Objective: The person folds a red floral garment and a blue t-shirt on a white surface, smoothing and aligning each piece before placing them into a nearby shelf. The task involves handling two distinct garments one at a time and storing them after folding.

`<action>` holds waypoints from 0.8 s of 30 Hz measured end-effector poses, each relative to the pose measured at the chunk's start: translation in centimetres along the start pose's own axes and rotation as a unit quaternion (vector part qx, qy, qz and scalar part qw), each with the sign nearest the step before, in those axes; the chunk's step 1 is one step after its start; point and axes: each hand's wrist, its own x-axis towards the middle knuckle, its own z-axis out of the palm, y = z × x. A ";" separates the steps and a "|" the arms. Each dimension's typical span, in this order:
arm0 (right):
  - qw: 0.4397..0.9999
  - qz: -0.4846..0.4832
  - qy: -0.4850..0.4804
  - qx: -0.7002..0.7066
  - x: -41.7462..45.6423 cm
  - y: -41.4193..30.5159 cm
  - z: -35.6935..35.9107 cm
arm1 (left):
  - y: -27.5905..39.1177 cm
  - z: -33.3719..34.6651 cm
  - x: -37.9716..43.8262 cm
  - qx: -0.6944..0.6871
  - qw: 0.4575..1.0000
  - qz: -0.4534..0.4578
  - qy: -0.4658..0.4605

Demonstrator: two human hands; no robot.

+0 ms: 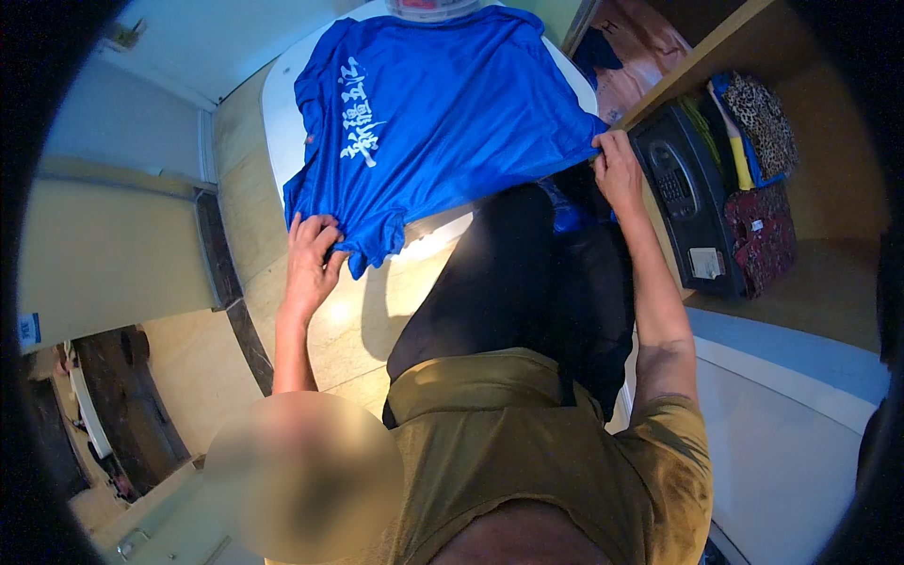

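Note:
A blue short-sleeved shirt (pixel 452 106) lies spread over a white table (pixel 277 127), its near edge hanging past the tabletop towards my lap. White printed writing runs along its left part. My left hand (pixel 311 254) pinches the bunched cloth at the shirt's near left corner, where folds hang down. At the near right corner, my right hand (pixel 619 166) grips the edge between thumb and fingers. Between the two hands the cloth is drawn out fairly flat, with slanting creases.
A clear plastic tub (pixel 433 8) stands at the table's far edge. To my right, a wooden cabinet (pixel 833 205) holds a dark safe (pixel 678 191) with a keypad and several folded clothes (pixel 763 127). Tiled floor (pixel 339 339) shows at left, beside a pale cabinet (pixel 113 254).

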 end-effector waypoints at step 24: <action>0.869 0.263 0.156 0.389 5.8 7.2 2.1 | -3.0 9.8 16.9 0.166 0.984 0.051 0.027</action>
